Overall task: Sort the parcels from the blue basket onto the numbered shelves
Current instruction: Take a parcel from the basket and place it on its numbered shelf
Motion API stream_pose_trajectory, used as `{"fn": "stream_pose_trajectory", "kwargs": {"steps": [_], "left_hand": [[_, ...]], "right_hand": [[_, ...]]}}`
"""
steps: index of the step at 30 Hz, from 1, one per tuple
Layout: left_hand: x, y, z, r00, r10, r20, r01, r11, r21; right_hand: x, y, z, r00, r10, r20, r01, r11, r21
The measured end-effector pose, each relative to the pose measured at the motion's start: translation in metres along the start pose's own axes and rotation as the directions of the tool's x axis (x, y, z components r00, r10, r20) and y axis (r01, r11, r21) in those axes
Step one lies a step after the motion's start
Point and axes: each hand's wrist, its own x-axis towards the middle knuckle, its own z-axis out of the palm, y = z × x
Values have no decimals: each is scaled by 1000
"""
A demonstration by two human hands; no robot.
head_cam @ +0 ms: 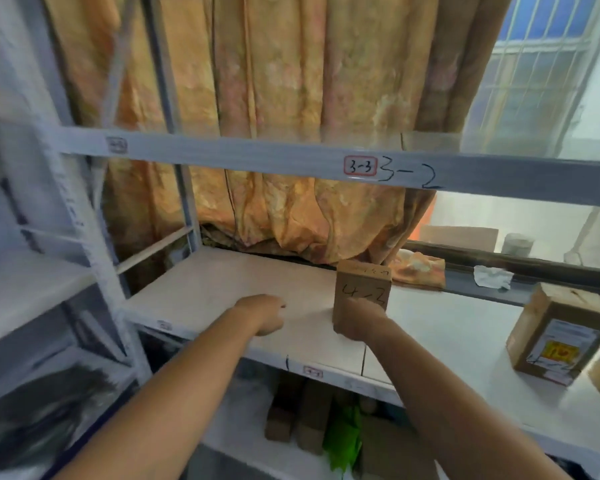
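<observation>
Just right of the frame's centre, the right hand (357, 320) grips the small cardboard parcel (364, 282) marked 4-3 at its near, lower side. The box stands upright over the pale shelf board (205, 289), rising above the knuckles. To its left the left hand (264, 315) is loosely curled, holding nothing, apart from the parcel

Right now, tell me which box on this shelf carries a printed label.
The larger box standing free at the right: white label with a yellow patch. The small box in the right hand shows only handwritten numbers.
</observation>
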Motion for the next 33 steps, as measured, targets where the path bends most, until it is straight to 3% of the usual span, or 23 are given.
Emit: {"fn": "stream_pose_trajectory", "kwargs": {"steps": [9,13,17,23,33], "left_hand": [[-152,-155,-29,952,-275,-133,259,958,-127],[-244,-239,-17,906,-405,-126,392,912,-118],[-334,-321,8,833,-546,-91,544,838,-47],[-425,-408,72,766,-643,4,642,766,25],[-471,-480,164,726,-671,152,688,709,-152]], "right_hand": [[-40,-160,-69,960,-274,-49,266,956,-126],[-64,-252,-67,928,-372,8,370,920,-126],[-95,-351,-41,879,-472,71,477,872,-110],[-123,-474,33,774,-604,190,630,764,-138],[-119,-590,126,662,-633,401,723,681,-118]]}}
